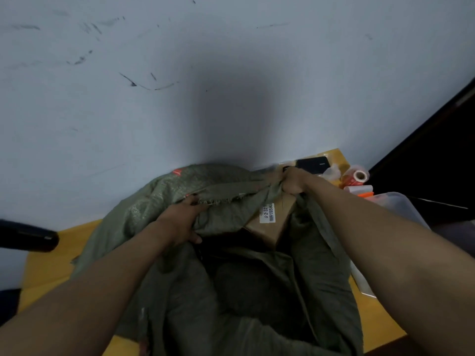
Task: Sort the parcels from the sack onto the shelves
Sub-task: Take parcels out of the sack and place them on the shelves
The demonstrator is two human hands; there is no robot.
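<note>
A: Where is the sack?

B: The green woven sack fills the lower centre of the frame, lying on a yellow table against a scuffed pale wall. Its mouth is pulled open.

A: And the hands?

B: The left hand grips the frayed rim at centre left, fingers curled round the cloth. The right hand is clenched on a bunch of the rim right of centre.

A: Any parcel showing?

B: A brown cardboard parcel with a white label sits in the mouth, between the hands, partly covered by cloth.

A: What crowds the area?

B: At the right edge, a tape roll, a dark flat device and a clear plastic bin. A black rounded object juts in at the left edge.
</note>
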